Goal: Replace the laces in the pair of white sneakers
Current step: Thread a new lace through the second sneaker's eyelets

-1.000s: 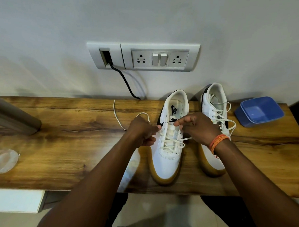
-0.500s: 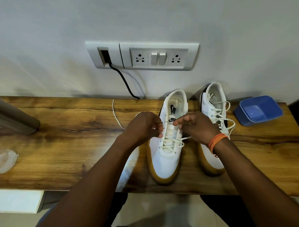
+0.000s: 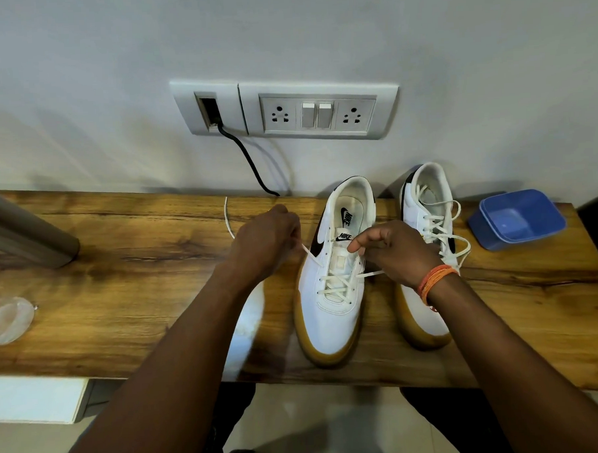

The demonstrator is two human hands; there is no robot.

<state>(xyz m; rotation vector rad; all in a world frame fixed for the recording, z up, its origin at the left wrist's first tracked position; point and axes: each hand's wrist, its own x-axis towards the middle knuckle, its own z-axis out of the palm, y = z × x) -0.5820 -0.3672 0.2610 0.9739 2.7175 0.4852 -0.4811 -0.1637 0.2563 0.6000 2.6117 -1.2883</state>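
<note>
I see the near sneaker (image 3: 331,293) standing on the wooden shelf (image 3: 122,285), toe toward me, heel toward the wall. Its cream lace (image 3: 334,284) crosses the lower eyelets only; the upper eyelets by the tongue are bare. One end of that lace runs taut off the shoe's left side up into my left hand (image 3: 267,241), then trails on in a thin curve behind the hand toward the wall. The left hand sits just beside the shoe, knuckles up, fingers curled into a fist that grips the lace, forearm coming in low from the bottom left. The other end leaves the shoe's right side and passes under my right hand (image 3: 394,253). That hand hovers over the gap between the two shoes, its fingers bent and thumb and forefinger pinched together near the tongue; I cannot tell for sure that the lace is between them. An orange band (image 3: 435,282) circles that wrist.

The second sneaker (image 3: 425,241) stands just to the right, parallel, laced up, its loose ends looping out to the side. Beyond it lies a blue tub (image 3: 516,218). On the wall above sits a socket panel (image 3: 320,110) with a black cable (image 3: 250,163) dropping to the shelf. At the far left lies a clear lid (image 3: 7,318).
</note>
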